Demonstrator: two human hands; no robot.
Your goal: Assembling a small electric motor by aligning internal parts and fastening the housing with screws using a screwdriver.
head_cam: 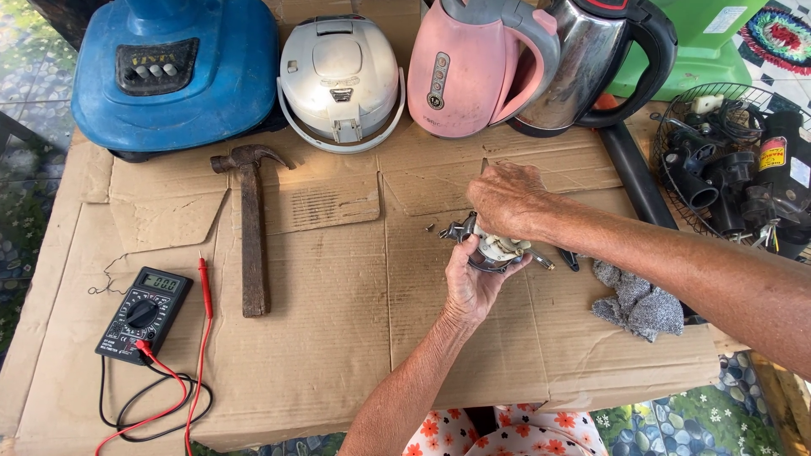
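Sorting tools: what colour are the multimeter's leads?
Red and black leads on the multimeter, head view.

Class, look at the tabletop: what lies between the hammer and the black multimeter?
In the head view, one red probe of the multimeter lies on the cardboard between it and the hammer, roughly parallel to the hammer's handle.

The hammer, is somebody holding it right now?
No, the hammer lies alone on the cardboard, while the left hand and right hand hold a small metal part.
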